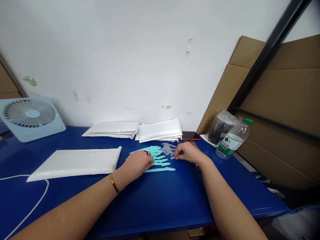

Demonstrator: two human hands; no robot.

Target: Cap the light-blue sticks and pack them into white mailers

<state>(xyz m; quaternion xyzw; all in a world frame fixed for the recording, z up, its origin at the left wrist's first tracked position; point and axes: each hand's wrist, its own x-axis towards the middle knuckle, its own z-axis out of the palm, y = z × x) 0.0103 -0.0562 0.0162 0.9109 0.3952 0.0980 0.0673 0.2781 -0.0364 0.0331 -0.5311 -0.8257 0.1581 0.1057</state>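
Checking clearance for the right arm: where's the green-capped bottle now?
In the head view, the bottle stands at the right, beside the bagged dark object, in front of the cardboard.

turquoise sticks (161,164): slim, notched, flat, loosely fanned, near side of white packet stack (160,130) | translucent pieces (169,150): small, short, jumbled, near side of stack's right end
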